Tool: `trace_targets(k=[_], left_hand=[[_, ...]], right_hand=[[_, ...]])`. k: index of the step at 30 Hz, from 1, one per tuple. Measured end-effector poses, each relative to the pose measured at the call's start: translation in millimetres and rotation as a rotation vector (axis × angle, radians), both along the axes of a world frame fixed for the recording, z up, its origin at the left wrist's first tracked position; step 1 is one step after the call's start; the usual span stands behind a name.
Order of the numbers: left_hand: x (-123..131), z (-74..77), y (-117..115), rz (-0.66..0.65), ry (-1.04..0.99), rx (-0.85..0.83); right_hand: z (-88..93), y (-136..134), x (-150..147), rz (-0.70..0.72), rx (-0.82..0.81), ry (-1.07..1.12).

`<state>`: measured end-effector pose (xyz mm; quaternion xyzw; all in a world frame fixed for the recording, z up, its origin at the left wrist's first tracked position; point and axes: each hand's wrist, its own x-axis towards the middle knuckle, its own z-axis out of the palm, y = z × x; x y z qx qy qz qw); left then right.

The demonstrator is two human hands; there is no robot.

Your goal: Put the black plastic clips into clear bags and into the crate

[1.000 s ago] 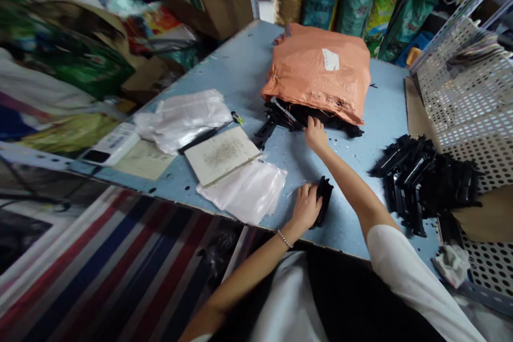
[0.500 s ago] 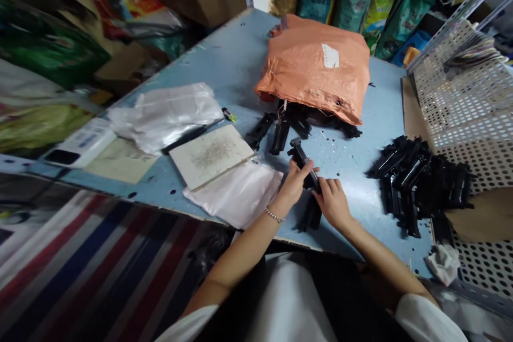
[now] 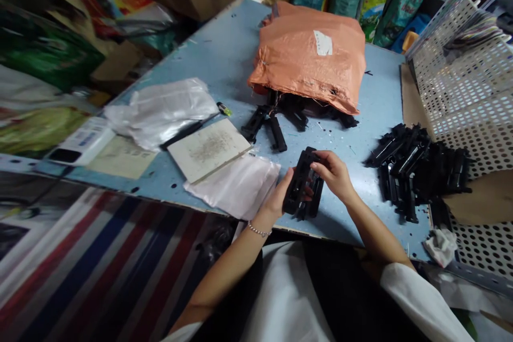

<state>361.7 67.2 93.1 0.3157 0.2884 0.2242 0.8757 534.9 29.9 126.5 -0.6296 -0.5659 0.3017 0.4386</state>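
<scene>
In the head view the orange sack sits on the blue bench, its mouth toward the person, and out in front of that mouth, nearer the person, the left hand has a black part tilted up, thumb along one side, fingertips showing behind it, gripping it between them. The right hand is in there too, fingers bent at the end of the part nearer the sack; whether they pinch it or merely touch it, I can't tell. Just beneath, partly covered, lies a second black part. Right at the sack's mouth, loose black pieces lie on the bench. To the sack's right and nearer the person, there's a heap of black parts beside a perforated panel. Over to the sack's left, clear plastic bags, then nearer, a pale slab overlapping whitish sheets.
</scene>
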Motion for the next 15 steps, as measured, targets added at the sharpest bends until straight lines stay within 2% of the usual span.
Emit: trace_targets(k=[2,5,8,12,15], left_hand=[[-2.4,4.9,-4.0,0.066,0.067,0.093],[-5.3,13.0,-7.6,0.040,0.154,0.186],[-2.9,14.3,-7.6,0.060,0.217,0.290],[6.1,9.7,-1.9,0.192,0.235,0.323],[10.6,9.8,3.5,0.281,0.207,0.219]], right_hand=[[3.1,-3.0,-3.9,0.014,0.060,-0.186],[10.1,-3.7,-0.1,0.083,0.138,-0.506],[13.5,1.2,8.0,0.087,0.110,-0.733],[6.1,-1.3,4.9,0.056,-0.076,-0.656],[-5.3,-18.0,-9.8,0.240,-0.018,-0.647]])
